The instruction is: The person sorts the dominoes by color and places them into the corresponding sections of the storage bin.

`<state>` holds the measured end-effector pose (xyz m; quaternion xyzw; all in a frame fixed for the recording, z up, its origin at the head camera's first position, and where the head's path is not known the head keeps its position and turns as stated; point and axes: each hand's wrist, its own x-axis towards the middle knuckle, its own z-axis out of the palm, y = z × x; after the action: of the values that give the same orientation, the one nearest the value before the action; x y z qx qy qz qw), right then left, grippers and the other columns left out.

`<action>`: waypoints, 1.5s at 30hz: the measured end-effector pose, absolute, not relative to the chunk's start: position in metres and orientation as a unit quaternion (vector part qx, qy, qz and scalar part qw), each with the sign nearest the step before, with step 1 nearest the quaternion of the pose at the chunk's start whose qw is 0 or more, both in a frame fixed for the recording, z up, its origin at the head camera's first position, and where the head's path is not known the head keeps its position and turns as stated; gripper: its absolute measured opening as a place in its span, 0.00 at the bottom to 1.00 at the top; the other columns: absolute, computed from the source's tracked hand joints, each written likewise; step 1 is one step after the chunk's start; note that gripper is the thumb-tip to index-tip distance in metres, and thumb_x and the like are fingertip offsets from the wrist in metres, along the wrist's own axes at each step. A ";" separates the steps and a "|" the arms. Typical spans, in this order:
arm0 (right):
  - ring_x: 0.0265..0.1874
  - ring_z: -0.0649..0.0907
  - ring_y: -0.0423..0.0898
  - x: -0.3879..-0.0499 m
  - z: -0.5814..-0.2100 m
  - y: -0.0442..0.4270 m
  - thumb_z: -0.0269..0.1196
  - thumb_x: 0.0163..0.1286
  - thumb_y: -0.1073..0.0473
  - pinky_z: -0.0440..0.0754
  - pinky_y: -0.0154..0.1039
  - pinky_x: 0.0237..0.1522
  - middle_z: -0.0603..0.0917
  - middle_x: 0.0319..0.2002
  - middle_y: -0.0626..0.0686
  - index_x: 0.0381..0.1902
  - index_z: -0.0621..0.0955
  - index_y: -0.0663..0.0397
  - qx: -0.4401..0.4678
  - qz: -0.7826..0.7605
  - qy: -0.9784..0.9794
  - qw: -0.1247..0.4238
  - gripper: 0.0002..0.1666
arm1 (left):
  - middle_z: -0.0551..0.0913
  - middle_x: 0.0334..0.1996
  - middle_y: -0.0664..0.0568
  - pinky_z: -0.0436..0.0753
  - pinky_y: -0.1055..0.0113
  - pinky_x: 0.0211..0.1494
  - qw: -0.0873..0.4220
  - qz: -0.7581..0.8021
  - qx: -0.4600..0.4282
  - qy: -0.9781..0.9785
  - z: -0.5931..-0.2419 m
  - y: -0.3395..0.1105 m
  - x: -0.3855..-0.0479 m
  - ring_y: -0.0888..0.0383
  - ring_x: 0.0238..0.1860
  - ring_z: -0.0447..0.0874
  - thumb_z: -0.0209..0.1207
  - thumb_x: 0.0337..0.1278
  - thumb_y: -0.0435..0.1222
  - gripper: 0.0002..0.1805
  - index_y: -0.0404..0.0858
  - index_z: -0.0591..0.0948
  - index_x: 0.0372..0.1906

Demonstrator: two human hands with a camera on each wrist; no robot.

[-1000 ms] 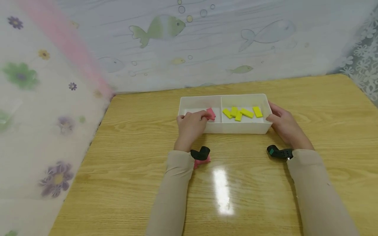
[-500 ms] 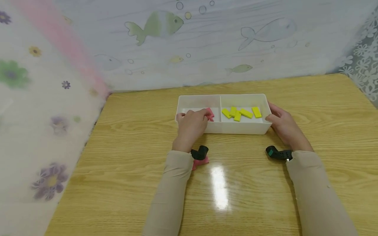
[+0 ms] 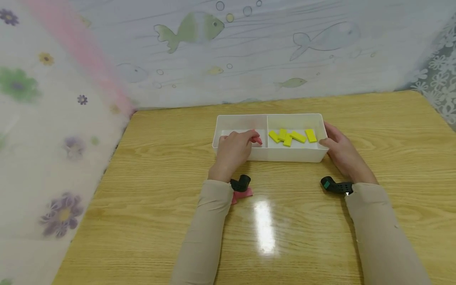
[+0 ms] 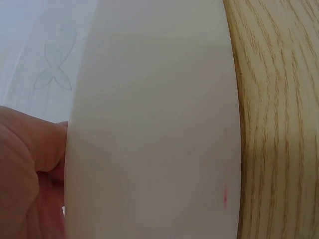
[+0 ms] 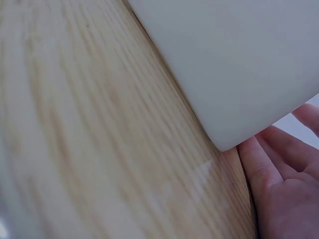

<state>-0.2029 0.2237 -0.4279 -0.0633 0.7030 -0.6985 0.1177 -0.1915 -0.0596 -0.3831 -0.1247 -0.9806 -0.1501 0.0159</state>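
Observation:
A white two-compartment box sits on the table. My left hand reaches over the front wall into its left compartment, with curled fingers at a small pink block. The fingers seem to pinch it; the thumb tip is hidden. In the left wrist view the box wall covers the fingertips. My right hand grips the box's right end, thumb at the rim and fingers along the outside. Several flat yellow blocks lie in the right compartment.
Pink blocks lie on the wooden table under my left wrist, partly hidden by the black wrist camera. A wall sheet with painted fish stands behind the table, and a flowered sheet on the left.
My left fingers have shifted slightly among the pink blocks in the left compartment, and less pink shows now. My right hand keeps its place on the box.

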 end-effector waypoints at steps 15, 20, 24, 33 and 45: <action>0.67 0.44 0.43 -0.201 -0.426 0.223 0.46 0.68 0.63 0.44 0.46 0.64 0.41 0.70 0.46 0.70 0.44 0.46 -0.063 -0.701 0.700 0.117 0.37 | 0.81 0.39 0.66 0.68 0.65 0.35 0.027 -0.154 -0.152 -0.976 -0.383 -0.063 -0.194 0.63 0.31 0.75 0.38 0.62 0.33 0.22 0.56 0.78 0.49; 0.67 0.45 0.43 -0.201 -0.427 0.222 0.47 0.68 0.63 0.45 0.46 0.64 0.43 0.70 0.46 0.70 0.45 0.46 -0.071 -0.705 0.697 0.112 0.37 | 0.80 0.41 0.63 0.70 0.64 0.36 0.008 -0.136 -0.135 -0.981 -0.381 -0.065 -0.194 0.61 0.32 0.76 0.37 0.61 0.34 0.23 0.56 0.73 0.56; 0.67 0.46 0.42 -0.201 -0.428 0.222 0.47 0.68 0.63 0.45 0.46 0.64 0.43 0.69 0.46 0.70 0.46 0.45 -0.078 -0.705 0.696 0.109 0.37 | 0.81 0.33 0.60 0.71 0.62 0.39 0.006 -0.121 -0.118 -0.986 -0.381 -0.064 -0.194 0.59 0.34 0.76 0.40 0.63 0.38 0.20 0.57 0.73 0.56; 0.66 0.45 0.42 -0.201 -0.431 0.223 0.46 0.68 0.62 0.44 0.46 0.64 0.43 0.70 0.46 0.70 0.46 0.45 -0.073 -0.699 0.703 0.107 0.36 | 0.81 0.32 0.58 0.71 0.60 0.41 0.000 -0.115 -0.115 -0.987 -0.383 -0.063 -0.193 0.57 0.35 0.76 0.39 0.62 0.39 0.20 0.56 0.75 0.54; 0.67 0.45 0.42 -0.199 -0.428 0.224 0.46 0.68 0.63 0.44 0.43 0.65 0.42 0.70 0.46 0.70 0.45 0.47 -0.078 -0.710 0.692 0.110 0.36 | 0.79 0.42 0.61 0.68 0.65 0.31 -0.006 -0.212 -0.123 -0.969 -0.382 -0.067 -0.193 0.59 0.29 0.70 0.44 0.61 0.39 0.18 0.54 0.76 0.54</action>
<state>-0.1993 0.2237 -0.4283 -0.0776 0.6916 -0.7096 0.1099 -0.1930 -0.0674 -0.3817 -0.1235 -0.9694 -0.2121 -0.0064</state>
